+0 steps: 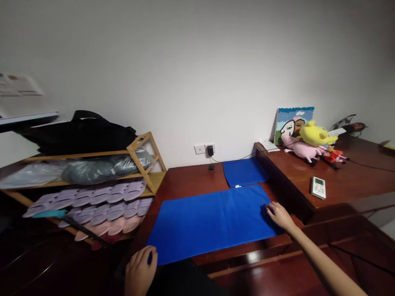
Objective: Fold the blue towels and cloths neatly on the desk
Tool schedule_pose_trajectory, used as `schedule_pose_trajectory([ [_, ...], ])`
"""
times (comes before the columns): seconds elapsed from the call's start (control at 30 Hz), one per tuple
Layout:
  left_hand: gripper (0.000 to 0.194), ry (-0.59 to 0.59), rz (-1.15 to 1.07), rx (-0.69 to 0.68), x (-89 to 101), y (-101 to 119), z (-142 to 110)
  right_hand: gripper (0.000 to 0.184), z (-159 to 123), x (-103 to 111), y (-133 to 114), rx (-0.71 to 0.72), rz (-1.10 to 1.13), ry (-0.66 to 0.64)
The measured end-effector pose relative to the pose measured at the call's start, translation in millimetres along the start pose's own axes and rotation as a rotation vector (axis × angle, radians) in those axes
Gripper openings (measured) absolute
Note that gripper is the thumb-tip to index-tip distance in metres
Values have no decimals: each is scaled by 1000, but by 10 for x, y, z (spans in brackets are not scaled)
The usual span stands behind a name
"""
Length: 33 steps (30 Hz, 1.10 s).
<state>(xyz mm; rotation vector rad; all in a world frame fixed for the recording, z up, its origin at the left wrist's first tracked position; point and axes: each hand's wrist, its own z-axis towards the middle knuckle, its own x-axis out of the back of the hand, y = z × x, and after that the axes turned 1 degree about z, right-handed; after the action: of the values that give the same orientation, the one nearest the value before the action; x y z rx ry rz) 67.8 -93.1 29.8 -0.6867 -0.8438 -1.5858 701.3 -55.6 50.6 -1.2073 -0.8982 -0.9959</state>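
Observation:
A blue cloth (212, 224) lies spread over the dark red wooden desk, mostly flat. At its near left corner is my left hand (140, 269), fingers curled and closed on the edge, with a bit of blue showing between thumb and forefinger. My right hand (280, 216) is at the cloth's right edge, its fingers bent and closed on the fabric there; the fingertips are partly in shadow. Behind the spread cloth lies a second, smaller blue cloth (245, 172), with a small white tag at its front edge.
A wooden rack (160, 181) with lilac slippers (119, 192) and a black bag (83, 133) stands left. On the raised right-hand surface are a white remote (318, 188), plush toys (304, 150) and a picture (294, 117). A black plug (210, 150) with its cord is at the wall.

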Motion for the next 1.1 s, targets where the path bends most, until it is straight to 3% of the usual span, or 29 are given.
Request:
schedule_pose_trajectory([
  [0.17,40,-67,-155,-63,-406,-220,464,55,838,-140,-163,-88,-30,-77],
  [0.27,47,-127,-149,-59,-602,-311,718,61,1085,-296,-102,-152,-47,-133],
  [0.47,57,-303,30,-71,-840,-224,1167,63,1054,-547,61,-210,-118,-146],
  [0.67,60,-398,107,-79,-1121,-109,1517,62,1072,-587,93,-223,-191,-134],
  [0.9,63,-465,115,-24,-1282,-153,1547,60,1184,-503,-8,-314,-263,-31],
  [1.1,65,-493,99,7,-1337,-194,1549,67,1224,-597,12,-425,-235,-113],
])
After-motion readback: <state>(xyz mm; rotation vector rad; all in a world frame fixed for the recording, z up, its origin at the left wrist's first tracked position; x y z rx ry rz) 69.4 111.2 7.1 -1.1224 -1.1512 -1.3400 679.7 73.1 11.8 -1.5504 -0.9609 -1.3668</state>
